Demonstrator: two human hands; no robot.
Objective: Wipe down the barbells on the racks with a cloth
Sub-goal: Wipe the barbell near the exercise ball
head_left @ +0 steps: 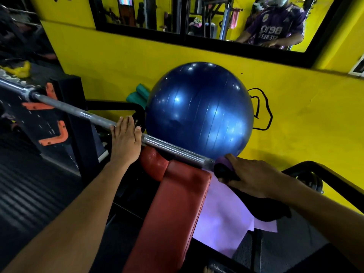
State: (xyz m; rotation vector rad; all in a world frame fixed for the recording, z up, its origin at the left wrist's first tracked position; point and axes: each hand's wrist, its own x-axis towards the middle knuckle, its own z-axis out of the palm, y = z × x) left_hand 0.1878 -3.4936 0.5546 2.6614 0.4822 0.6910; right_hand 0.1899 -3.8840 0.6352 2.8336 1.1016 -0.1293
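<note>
A steel barbell (78, 112) runs from upper left to lower right across the rack, above a red bench (173, 203). My left hand (126, 140) lies over the bar near its middle, fingers straight and pointing away from me. My right hand (254, 176) grips a purple cloth (224, 213) wrapped round the bar farther right; the cloth's loose end hangs down beside the bench. The bar under the cloth is hidden.
A big blue exercise ball (199, 111) sits against the yellow wall just behind the bar. A black rack upright with orange hooks (57, 134) stands at left. Teal foam rollers (137, 95) lie behind it. A black frame (325, 178) curves at right. A mirror hangs above.
</note>
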